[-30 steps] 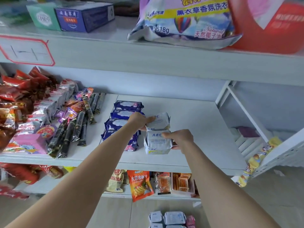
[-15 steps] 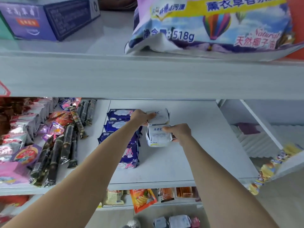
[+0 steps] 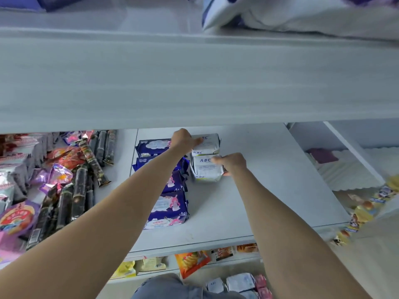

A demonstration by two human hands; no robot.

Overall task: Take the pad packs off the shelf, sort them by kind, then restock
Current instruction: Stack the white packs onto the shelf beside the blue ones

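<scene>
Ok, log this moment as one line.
phase: restocking | left hand: on rear white pack | right hand: grips front white pack | blue packs: row alongside

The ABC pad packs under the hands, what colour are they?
White with blue ABC lettering, seen in the head view on the ABC pad packs.

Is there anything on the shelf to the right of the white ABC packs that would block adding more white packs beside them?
Nothing visible does. The shelf is bare right of the front white ABC pack and the rear white ABC pack. The purple packs lie to their left. The right hand rests on the front pack.
</scene>
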